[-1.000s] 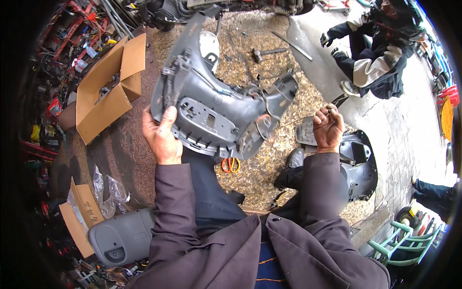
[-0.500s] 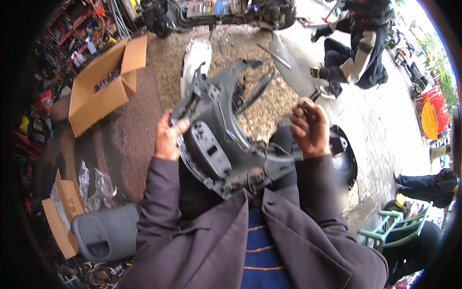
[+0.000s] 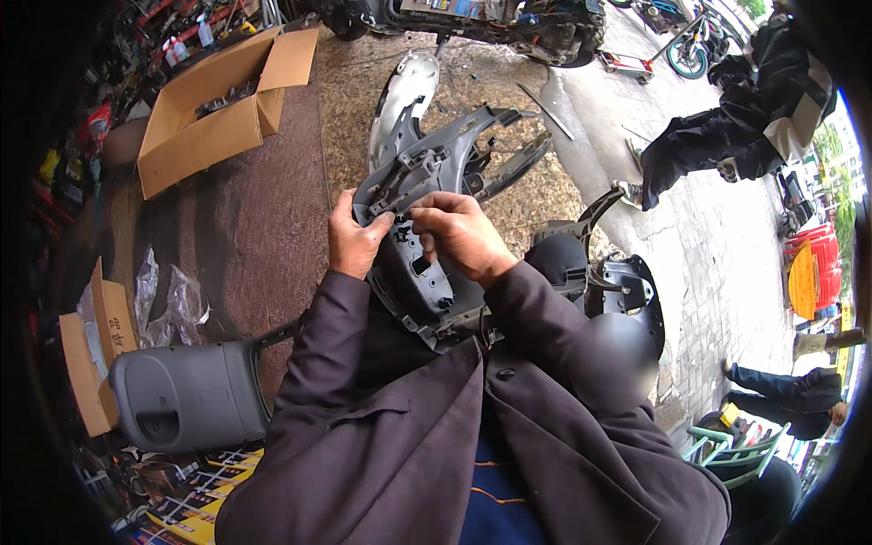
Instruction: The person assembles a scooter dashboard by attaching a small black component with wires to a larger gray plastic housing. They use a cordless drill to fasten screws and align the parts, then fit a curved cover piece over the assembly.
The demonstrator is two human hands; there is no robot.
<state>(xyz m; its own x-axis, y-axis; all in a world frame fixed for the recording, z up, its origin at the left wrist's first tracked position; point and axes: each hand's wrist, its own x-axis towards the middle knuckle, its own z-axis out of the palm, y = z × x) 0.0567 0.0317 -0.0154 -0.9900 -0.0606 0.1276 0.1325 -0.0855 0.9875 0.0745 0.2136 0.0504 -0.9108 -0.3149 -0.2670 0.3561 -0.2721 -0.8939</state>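
Observation:
A grey moulded plastic panel [image 3: 409, 283], likely a scooter body part, rests across my lap with its inner, ribbed side up. My left hand [image 3: 358, 238] is closed on the panel's left edge, thumb lying over the rim. Close beside that thumb, my right hand [image 3: 463, 234] is in a pinch at the panel's upper part; whatever lies between the fingertips is hidden. Beyond my hands, a white curved panel [image 3: 409, 80] lies on the ground, partly behind the grey one.
At the left are an open cardboard box [image 3: 204, 145] with dark parts and a grey plastic cover [image 3: 191, 395]. A partly stripped vehicle frame [image 3: 490, 27] stands ahead. Dark round-edged parts [image 3: 627, 282] lie by my right knee. Another person [image 3: 727, 136] is at the far right.
My right hand has come from the right side over to the panel, next to my left thumb. My left hand keeps its hold. The person at right has moved and the view has shifted.

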